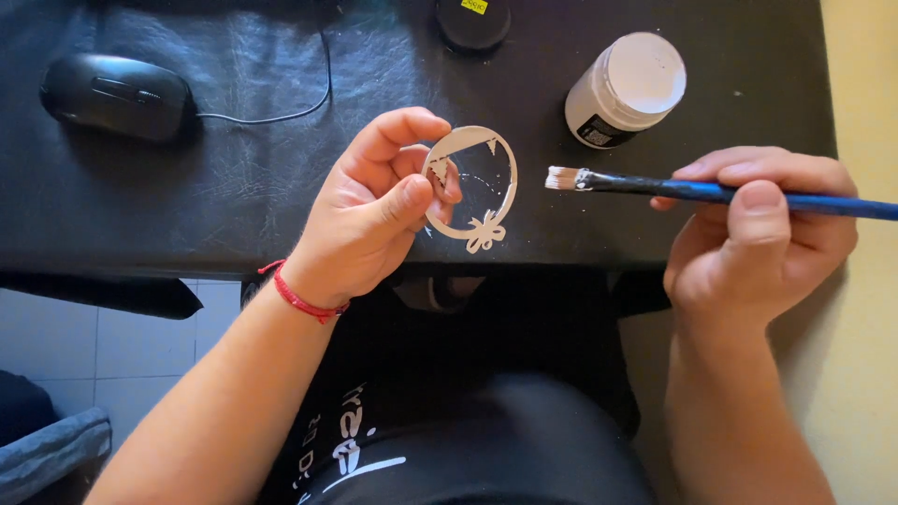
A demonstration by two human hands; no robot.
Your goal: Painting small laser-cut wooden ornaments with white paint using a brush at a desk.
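White paint jar [624, 89], round, on the black desk's far right, dark label [596, 132] low on its side. Black round lid [473, 22] at top edge, small yellow sticker [474, 6].

A thin ring-shaped cutout [472, 187], pale and flat, is held up above a black desk, pinched at its left rim. A small bow shape hangs at its lower edge; tiny figures, perhaps trees, are set inside the rim. Just right, a blue-handled brush [711, 192] is held level, white-tipped bristles pointed at the ring.
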